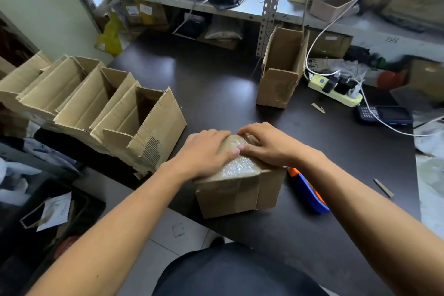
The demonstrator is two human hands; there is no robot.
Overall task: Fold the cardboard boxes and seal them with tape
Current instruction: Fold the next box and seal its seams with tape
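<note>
A closed cardboard box [240, 190] sits near the counter's [216, 84] front edge, clear tape [236, 163] shining across its top. Both arms reach forward; the left hand [206, 154] and right hand [262, 144] lie flat on the taped top, fingers straight, pressing down, fingertips nearly meeting. A blue-and-orange tape dispenser [310, 192] lies just beside the box's right side. Along the left edge stands a row of open boxes [96, 103]; another open box [283, 67] stands upright toward the back edge. What they hold cannot be seen.
</note>
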